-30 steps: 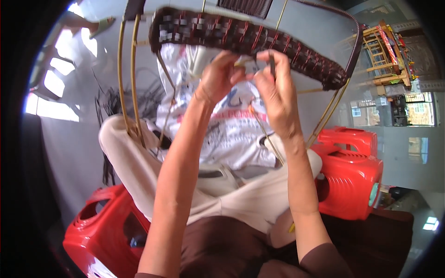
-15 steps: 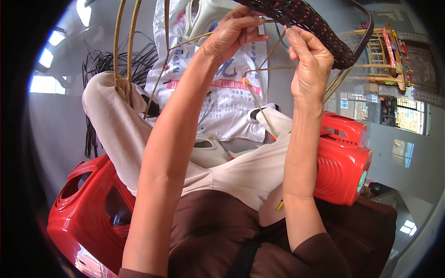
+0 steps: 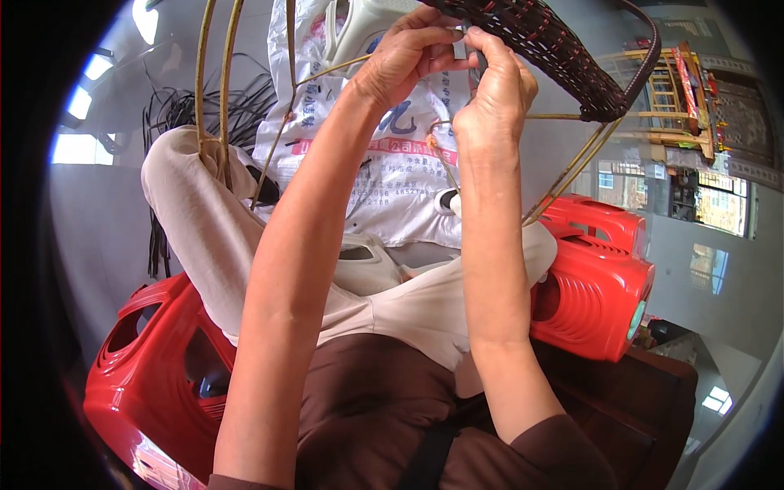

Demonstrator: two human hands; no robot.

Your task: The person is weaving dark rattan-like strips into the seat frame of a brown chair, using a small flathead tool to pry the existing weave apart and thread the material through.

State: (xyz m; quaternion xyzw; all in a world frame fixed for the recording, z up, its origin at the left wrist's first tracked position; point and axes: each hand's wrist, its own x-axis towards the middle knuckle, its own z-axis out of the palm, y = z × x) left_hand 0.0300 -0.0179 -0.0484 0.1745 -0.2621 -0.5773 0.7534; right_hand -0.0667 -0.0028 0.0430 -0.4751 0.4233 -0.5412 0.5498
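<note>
A dark brown woven band with red stitches [image 3: 555, 45] hangs at the top, on a brass-coloured metal frame [image 3: 227, 86]. My left hand [image 3: 412, 53] is raised just below the band's left part, its fingers curled and pinched at a short dark strip [image 3: 479, 59]. My right hand [image 3: 498, 90] is beside it, closed on that strip with thumb and index near my left fingertips. The exact grip is partly hidden by the fingers. A white printed sack [image 3: 376, 196] lies beneath the frame, with a pale plastic stool [image 3: 351, 20] on it at the top.
Red plastic stools flank my legs, left [image 3: 139, 376] and right [image 3: 604, 302]. A heap of black strips [image 3: 196, 106] lies on the grey floor at left. Wooden furniture [image 3: 670, 94] stands at the far right. A pale stool [image 3: 355, 253] sits between my legs.
The woven band has swung up and rightward since a second ago. In the last half second my right hand has moved left and up, closer to my left hand.
</note>
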